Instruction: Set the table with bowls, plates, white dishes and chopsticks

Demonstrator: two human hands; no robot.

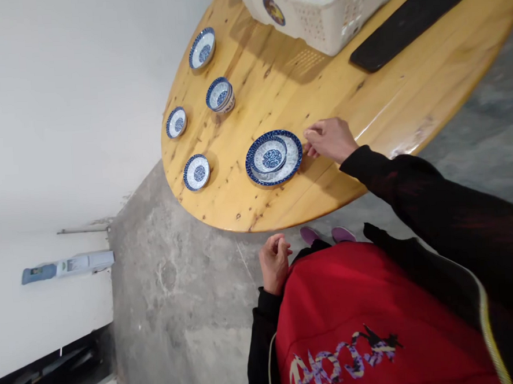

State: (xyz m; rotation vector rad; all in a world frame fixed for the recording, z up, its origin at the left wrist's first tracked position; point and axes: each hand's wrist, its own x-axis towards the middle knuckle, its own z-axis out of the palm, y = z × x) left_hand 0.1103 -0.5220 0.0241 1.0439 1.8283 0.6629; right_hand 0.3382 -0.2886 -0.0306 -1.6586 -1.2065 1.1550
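A large blue-and-white plate (pixel 290 165) lies on the round wooden table (pixel 276 81) with a smaller blue-patterned dish (pixel 270 154) stacked in it. My right hand (pixel 330 140) rests on the table just right of the plate, fingers curled and pinched at its rim. My left hand (pixel 274 263) hangs below the table's near edge in a loose fist, holding nothing, beside my red and black jacket (pixel 368 318).
Three small blue-and-white dishes (pixel 197 172) (pixel 176 122) (pixel 202 47) and a small bowl (pixel 220 94) sit spread out on the table's left part. A white plastic basket (pixel 319 11) and a black flat bar (pixel 415 17) lie at the far side. Concrete floor (pixel 179 289) is below.
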